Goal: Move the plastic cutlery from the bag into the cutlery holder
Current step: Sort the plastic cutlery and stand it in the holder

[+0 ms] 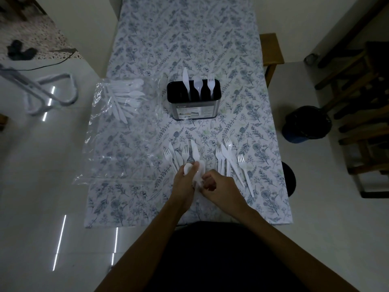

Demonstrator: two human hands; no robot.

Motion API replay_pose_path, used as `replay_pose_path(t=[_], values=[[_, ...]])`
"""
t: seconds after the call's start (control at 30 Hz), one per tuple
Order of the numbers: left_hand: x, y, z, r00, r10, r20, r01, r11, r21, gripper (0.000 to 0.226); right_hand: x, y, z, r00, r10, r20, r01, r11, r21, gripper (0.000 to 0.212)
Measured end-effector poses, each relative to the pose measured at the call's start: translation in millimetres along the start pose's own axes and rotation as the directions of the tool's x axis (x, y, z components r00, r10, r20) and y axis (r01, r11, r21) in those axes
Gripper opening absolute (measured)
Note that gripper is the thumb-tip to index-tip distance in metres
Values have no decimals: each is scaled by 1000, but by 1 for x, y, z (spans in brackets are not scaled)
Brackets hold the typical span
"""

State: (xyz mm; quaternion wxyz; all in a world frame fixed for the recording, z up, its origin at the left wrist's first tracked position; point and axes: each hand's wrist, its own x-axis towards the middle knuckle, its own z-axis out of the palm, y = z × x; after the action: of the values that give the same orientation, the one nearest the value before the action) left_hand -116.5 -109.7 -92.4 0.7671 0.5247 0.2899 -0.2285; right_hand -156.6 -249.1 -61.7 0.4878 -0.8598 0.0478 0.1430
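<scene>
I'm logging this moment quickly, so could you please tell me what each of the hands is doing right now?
Left hand: holds a bunch of white plastic cutlery, fingers curled round it.
Right hand: fingers curled, pinching something white at that bunch's near end.

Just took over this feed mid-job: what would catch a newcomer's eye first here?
Both hands, left hand and right hand, meet at the near table edge, gripping white plastic cutlery among loose forks fanned on the floral tablecloth. Behind them stands the cutlery holder with a knife, spoon and fork upright. To its left lies the clear bag, with cutlery inside.
</scene>
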Motion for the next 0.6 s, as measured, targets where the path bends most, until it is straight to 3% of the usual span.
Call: replay_pose_path(t=[0.1,0.23,0.37,0.47,0.6], values=[[-2,4,4,995,-2,99,13,995,-103,48,4,-4,-2,1000,-7,-26,7,1000,2,19],[-3,5,3,985,1,172,22,991,-130,50,8,-8,-5,999,-18,-40,19,1000,17,16],[0,4,2,990,24,141,0,986,-164,44,11,-9,-2,998,-47,-38,42,993,-108,12],[0,5,1,995,34,99,-22,992,-121,28,12,-8,2,998,-69,-7,66,978,-200,21],[-2,7,2,996,56,69,-51,997,-66,25,7,-21,-2,995,-104,1,100,952,-288,22]])
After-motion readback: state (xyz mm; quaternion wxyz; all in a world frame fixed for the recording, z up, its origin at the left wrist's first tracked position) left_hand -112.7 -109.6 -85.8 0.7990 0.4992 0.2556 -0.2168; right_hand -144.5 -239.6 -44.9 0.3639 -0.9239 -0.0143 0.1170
